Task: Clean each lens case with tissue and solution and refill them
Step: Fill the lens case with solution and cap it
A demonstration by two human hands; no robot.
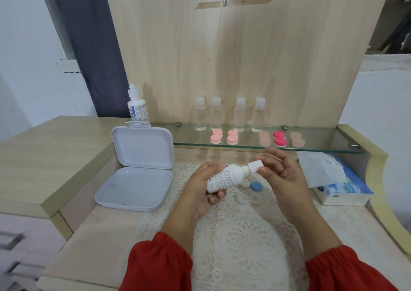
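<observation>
Both hands [200,186] [282,175] grip a solution bottle [224,177] above a lace-covered wooden dresser [55,157].

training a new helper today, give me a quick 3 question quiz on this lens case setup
1. True or false: the left hand grips the white solution bottle.
2. What do the right hand fingers pinch? A) blue cap B) bottle cap C) tissue
3. How many clear bottles stand on the glass shelf?

Key: 1 true; 2 B; 3 four.
</observation>
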